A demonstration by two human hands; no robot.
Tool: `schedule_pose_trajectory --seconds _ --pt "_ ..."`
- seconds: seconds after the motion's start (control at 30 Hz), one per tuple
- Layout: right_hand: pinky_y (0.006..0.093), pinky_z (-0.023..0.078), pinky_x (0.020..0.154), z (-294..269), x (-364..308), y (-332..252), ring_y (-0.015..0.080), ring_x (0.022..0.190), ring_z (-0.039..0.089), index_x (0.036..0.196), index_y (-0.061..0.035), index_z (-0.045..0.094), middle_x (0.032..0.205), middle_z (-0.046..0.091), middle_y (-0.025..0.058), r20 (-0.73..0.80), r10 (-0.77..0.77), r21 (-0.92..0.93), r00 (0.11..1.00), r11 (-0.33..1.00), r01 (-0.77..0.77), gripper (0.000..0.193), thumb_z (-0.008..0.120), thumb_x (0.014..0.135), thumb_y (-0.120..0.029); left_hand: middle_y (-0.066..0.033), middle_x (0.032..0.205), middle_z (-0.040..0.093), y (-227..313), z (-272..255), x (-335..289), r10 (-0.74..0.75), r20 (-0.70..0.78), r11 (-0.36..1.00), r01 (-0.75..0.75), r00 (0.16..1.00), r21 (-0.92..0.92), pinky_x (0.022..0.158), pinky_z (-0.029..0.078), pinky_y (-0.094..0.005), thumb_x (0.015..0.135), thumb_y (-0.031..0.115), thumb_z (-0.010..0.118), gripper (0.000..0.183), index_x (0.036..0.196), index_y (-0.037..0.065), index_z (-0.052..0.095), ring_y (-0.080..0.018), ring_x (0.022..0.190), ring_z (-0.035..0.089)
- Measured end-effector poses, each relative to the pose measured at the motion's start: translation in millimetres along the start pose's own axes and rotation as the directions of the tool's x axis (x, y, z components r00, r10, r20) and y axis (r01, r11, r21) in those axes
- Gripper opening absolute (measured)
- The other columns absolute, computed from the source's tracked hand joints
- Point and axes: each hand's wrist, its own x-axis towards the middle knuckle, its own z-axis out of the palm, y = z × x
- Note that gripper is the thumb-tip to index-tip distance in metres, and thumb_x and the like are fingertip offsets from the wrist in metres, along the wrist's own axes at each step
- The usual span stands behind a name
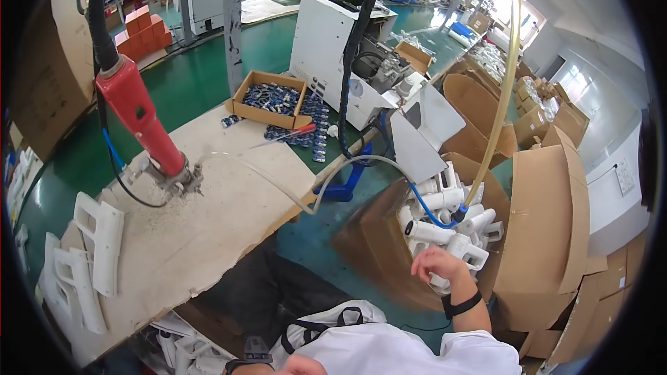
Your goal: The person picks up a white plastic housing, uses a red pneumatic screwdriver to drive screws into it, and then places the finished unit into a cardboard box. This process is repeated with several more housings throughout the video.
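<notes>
My right hand (439,264), with a black band round its wrist, hangs over the near edge of a large cardboard box (375,253) full of white plastic housings (445,201). Its fingers are loosely bent and somewhat apart, and I see nothing in them. Whether the fingertips touch the housing just below cannot be told. At the lower edge, in front of my white shirt, only part of my left hand (304,367) shows. Its fingers are cut off by the picture's edge. Several white handle-shaped housings (108,246) lie on the left of the worktable (243,187).
A red tool (146,118) hangs over the table on a black cable, dust under its head. Behind lie a carton of small blue-and-silver parts (240,107) and a red-handled screwdriver (300,130). A white machine (326,48) stands beyond. A yellowish hose (501,90) crosses the box.
</notes>
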Motion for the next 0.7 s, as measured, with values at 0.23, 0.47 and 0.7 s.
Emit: schedule_pose_trajectory --seconds 0.23,0.47,0.7 --pt "0.0232 0.043 0.054 89.3 35.7 -55.6 0.0099 0.061 0.055 0.11 0.0054 0.059 0.074 0.063 0.0046 0.648 -0.034 -0.157 0.761 0.972 0.177 0.041 0.07 0.083 -0.024 -0.0077 0.099 0.065 -0.5 -2.6 -11.0 0.058 -0.189 0.986 -0.027 0.98 0.163 0.09 0.037 -0.0452 0.087 0.024 0.064 0.023 0.104 0.009 0.062 -0.0306 0.098 0.054" --pt "0.0233 0.046 0.057 209.1 44.4 -143.8 0.0108 0.063 0.057 0.112 0.0024 0.059 0.079 0.065 0.007 0.725 -0.384 -0.199 0.572 0.678 0.708 0.043 0.074 0.073 -0.008 -0.014 0.097 0.063 56.5 -57.7 -48.1 0.555 -0.437 0.357 0.272 0.708 0.894 0.079 0.049 -0.0393 0.082 0.006 0.065 0.012 0.091 -0.003 0.063 -0.03 0.085 0.059" --pt "0.036 0.04 0.093 358.9 108.2 -241.3 0.0215 0.12 0.043 0.132 -0.0013 0.036 0.133 0.041 0.0155 0.09 -0.996 -0.423 0.02 -0.02 0.906 0.076 0.076 0.068 -0.008 -0.0165 0.125 0.053 195.3 -199.4 -152.3 0.496 -0.632 -0.621 0.752 0.596 0.222 0.099 0.04 -0.0419 0.069 0.017 0.073 0.064 0.127 0.004 0.049 -0.0321 0.116 0.05"
